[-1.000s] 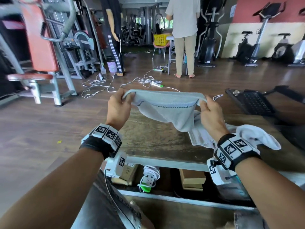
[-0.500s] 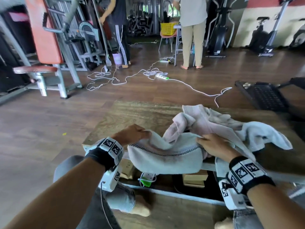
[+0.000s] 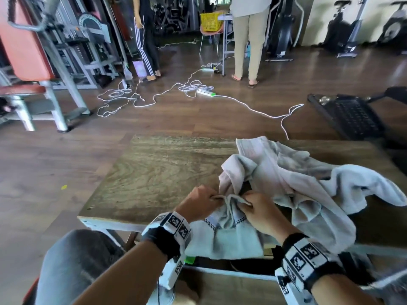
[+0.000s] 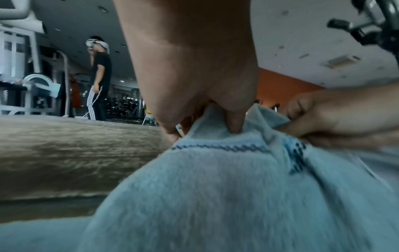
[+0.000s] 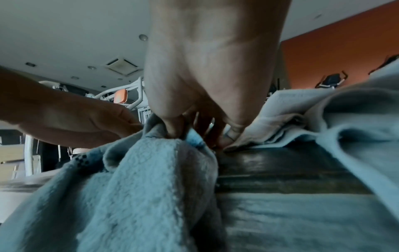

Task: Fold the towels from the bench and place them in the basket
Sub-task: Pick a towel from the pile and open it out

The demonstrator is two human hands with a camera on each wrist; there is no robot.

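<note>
From the head view, the left hand (image 3: 199, 202) and the right hand (image 3: 262, 211) sit close together at the near edge of the worn wooden counter (image 3: 154, 172), each pinching the bunched upper hem of a pale grey terry towel with a dark chequered band (image 3: 224, 238). The rest of that towel hangs over the counter's front edge, probably so its length can fall straight while the corners are matched. Just beyond lies a crumpled heap of pale pinkish-grey towels (image 3: 297, 172), unfolded. A yellow plastic basket (image 3: 211, 22) stands far across the room; whether it is the task's basket I cannot tell.

The left wrist view shows the left fingers (image 4: 234, 122) curled down and clamped on the towel's hem above the dark band, the right hand touching the same fold beside them. Motion blur hides the lower cloth.

The right wrist view shows the right fingers (image 5: 175, 131) pinching a gathered ridge of the towel. The heap lies to the right, cut off by the frame; the fingertips are partly buried in cloth.
</note>
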